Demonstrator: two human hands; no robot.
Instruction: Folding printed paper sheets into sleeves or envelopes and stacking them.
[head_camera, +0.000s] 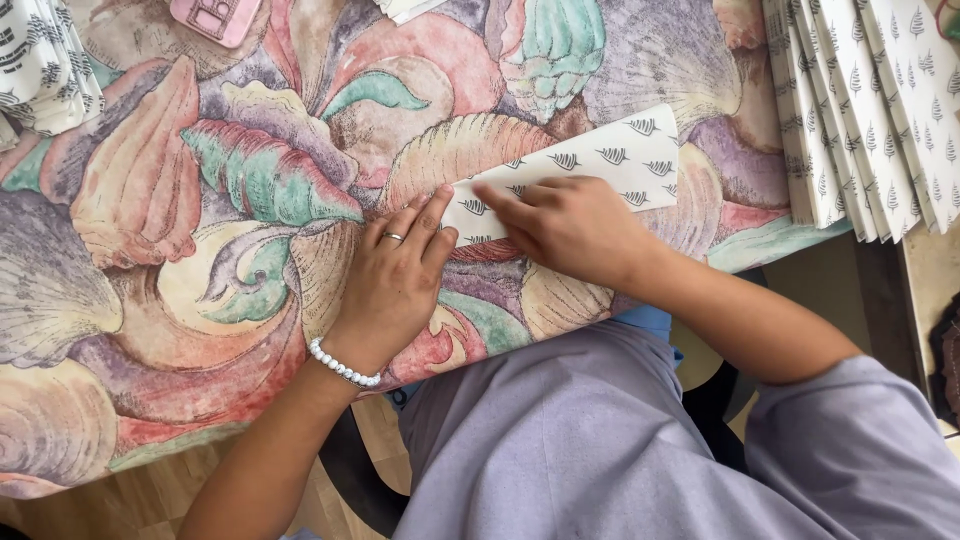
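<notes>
White paper, leaf-printed, lies flat on worktop under both our hands. Right hand: fingers flat, pressing paper's lower edge, grasping nothing. Left hand: fingers spread loose, tips touching paper's left corner; ring on one, bead bracelet at wrist. Shell-patterned cloth covers worktop. Stack of like sheets fanned at far right; pink box at top edge.

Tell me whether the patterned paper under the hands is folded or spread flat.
Folded, it seems: the patterned paper is a narrow strip, its left end angled to a point where the left hand and right hand press it.
</notes>
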